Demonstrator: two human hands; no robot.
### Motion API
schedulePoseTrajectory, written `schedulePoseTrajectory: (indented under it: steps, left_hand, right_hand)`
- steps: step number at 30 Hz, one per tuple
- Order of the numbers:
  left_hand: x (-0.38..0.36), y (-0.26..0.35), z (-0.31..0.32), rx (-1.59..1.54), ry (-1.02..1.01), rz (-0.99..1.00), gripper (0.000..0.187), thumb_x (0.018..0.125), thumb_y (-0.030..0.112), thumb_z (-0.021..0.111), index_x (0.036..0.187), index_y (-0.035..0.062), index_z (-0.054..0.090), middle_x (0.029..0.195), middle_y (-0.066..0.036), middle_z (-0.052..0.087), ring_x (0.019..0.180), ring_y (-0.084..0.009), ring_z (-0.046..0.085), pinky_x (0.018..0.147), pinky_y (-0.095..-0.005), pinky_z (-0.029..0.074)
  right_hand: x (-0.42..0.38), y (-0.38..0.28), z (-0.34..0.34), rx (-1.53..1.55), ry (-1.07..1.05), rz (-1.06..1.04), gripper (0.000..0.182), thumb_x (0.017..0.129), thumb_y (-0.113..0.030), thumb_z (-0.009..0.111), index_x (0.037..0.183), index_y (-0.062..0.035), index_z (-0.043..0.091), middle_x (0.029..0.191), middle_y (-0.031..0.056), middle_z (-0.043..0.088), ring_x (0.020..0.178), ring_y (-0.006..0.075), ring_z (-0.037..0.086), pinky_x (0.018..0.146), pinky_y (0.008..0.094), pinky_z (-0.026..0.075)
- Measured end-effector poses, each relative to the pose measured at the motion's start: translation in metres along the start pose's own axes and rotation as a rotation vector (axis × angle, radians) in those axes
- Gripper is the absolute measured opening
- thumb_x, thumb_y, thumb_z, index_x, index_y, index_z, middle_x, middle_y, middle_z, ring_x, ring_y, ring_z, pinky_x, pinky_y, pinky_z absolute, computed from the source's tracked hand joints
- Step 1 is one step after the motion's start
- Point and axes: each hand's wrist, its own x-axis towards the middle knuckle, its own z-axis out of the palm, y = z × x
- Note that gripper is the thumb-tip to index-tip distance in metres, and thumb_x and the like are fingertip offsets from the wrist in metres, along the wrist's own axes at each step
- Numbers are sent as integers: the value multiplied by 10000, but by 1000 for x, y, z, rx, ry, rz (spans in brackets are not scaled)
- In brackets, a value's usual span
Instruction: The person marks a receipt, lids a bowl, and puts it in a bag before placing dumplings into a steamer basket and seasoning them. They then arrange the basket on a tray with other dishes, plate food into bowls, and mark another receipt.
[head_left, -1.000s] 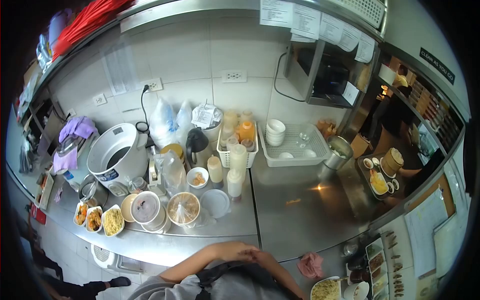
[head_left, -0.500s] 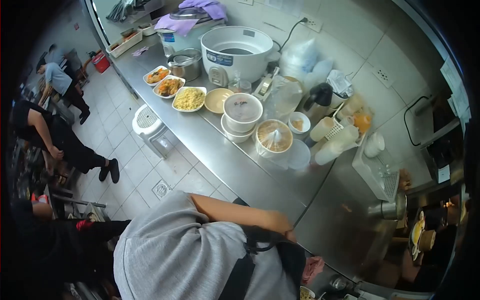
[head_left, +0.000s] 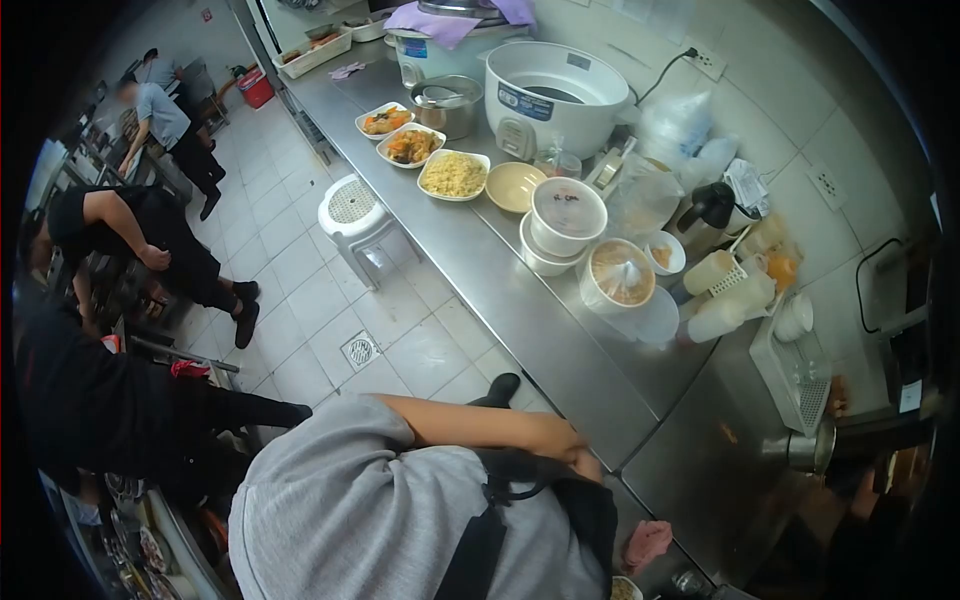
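My left forearm crosses in front of my grey shirt, with my left hand [head_left: 560,440] at its right end, near the steel counter edge. A small patch of skin shows just beyond it, perhaps my right hand [head_left: 587,465], touching the left one. The fingers are too hidden to make out, and no held object shows. Nearby on the counter [head_left: 570,370] stand a lidded white tub [head_left: 568,212], a bagged tub of food [head_left: 618,275] and a pink cloth [head_left: 648,543]. Farther off are a dish of yellow food [head_left: 454,175] and an empty bowl [head_left: 515,187].
A large rice cooker [head_left: 550,95], a steel pot [head_left: 446,107] and squeeze bottles [head_left: 730,305] line the wall side. A white stool [head_left: 352,205] stands on the tiled floor. Several people are at the left, one in black [head_left: 140,235] bending over.
The view has turned, so the counter and its dishes appear farther right. A dark shoe now shows beyond my forearm. The person in black at the lower left appears larger and more upright in view.
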Motion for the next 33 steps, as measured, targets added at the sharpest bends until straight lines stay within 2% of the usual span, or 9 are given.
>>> schedulePoseTrajectory:
  steps: [3,7,11,16,21,24,27,31,33]
  left_hand:
    - [-17,-40,10,-225,145,101,404,919,309,469,1209,39,550,972,-213,659,908,-354,630,822,-410,480]
    - [-49,-141,4,-365,17,-146,360,929,344,495,994,35,669,936,-128,692,885,-241,663,787,-341,500]
    - [-127,-219,-59,-304,267,-593,414,921,401,510,826,41,691,725,-55,697,679,-169,682,688,-306,525]
    - [-253,-380,-170,-363,854,-667,326,889,186,401,961,7,663,675,-124,669,570,-192,654,594,-328,520]
    - [-346,-526,-307,-340,1582,-763,410,967,308,395,1188,14,578,694,-148,650,583,-211,640,564,-328,508]
    - [-362,-552,-371,-478,1587,-708,427,969,330,399,1238,30,541,711,-128,646,561,-188,624,534,-298,500]
    - [-366,-585,-410,-489,1380,-718,401,966,291,406,1272,51,506,748,-111,641,543,-171,610,476,-282,498]
    - [-367,-629,-426,-549,1108,-671,369,933,176,438,1264,18,469,737,-99,622,523,-179,603,461,-310,517]
    - [-367,-618,-418,-603,1186,-648,334,925,177,423,1210,6,462,716,-104,614,516,-178,601,467,-303,522]
  right_hand:
    - [45,-26,53,81,-217,-85,278,885,-265,588,1003,-15,618,925,176,673,828,266,660,714,344,509]
    - [70,-60,92,350,-249,-4,244,895,-240,608,952,-4,638,881,120,685,764,162,655,666,273,503]
    - [84,-126,97,306,-201,272,260,915,-238,599,914,14,666,786,58,660,682,92,601,645,223,485]
    - [156,-237,164,653,-307,205,345,976,-276,483,1092,14,629,823,71,642,739,127,605,728,258,501]
    - [276,-378,296,926,-651,111,461,1001,-295,413,1367,-16,381,1122,151,594,959,198,602,847,337,492]
    - [356,-432,377,1152,-643,267,590,1002,-339,384,1448,-26,156,1277,244,494,1050,305,578,910,400,470]
    - [416,-459,436,1409,-331,480,582,1003,-351,352,1437,-47,112,1276,277,472,1044,371,585,910,426,486]
    - [440,-478,464,1360,-154,278,466,1003,-330,302,1392,-120,155,1210,296,505,931,375,641,796,432,551]
    - [445,-478,467,1254,-138,251,456,1000,-315,297,1389,-129,150,1154,284,535,882,356,660,717,413,574]
